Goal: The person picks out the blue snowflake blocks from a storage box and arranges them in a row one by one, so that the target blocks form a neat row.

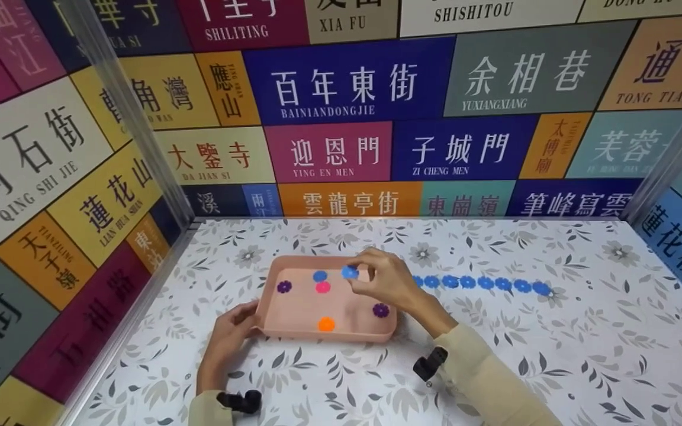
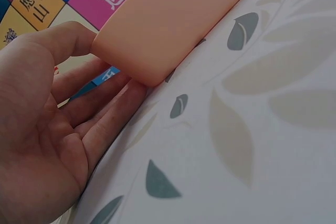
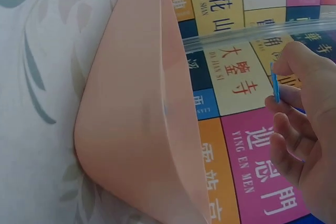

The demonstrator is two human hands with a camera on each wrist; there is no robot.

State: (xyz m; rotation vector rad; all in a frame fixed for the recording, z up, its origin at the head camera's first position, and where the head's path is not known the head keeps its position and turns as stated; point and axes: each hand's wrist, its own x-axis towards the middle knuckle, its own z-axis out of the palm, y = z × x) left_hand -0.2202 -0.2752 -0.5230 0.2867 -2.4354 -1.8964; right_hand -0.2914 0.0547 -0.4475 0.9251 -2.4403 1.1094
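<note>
A shallow pink tray (image 1: 293,310) holds a blue flower-shaped piece (image 1: 319,276), a pink piece (image 1: 323,287), an orange piece (image 1: 326,324) and two purple pieces, one at the left (image 1: 284,287) and one at the right (image 1: 381,310). Above the tray, my right hand (image 1: 389,278) pinches another blue flower-shaped piece (image 1: 350,272) between thumb and finger; the right wrist view shows that thin piece (image 3: 275,83) edge-on. My left hand (image 1: 231,331) grips the tray's near left corner, with the thumb at the rim and the fingers against the outer wall (image 2: 152,30).
Right of the tray, several blue flower pieces (image 1: 485,283) lie in a row on the leaf-patterned tabletop (image 1: 554,349). Walls of coloured sign panels (image 1: 347,80) enclose the back and both sides. The right hand hides the row's left end.
</note>
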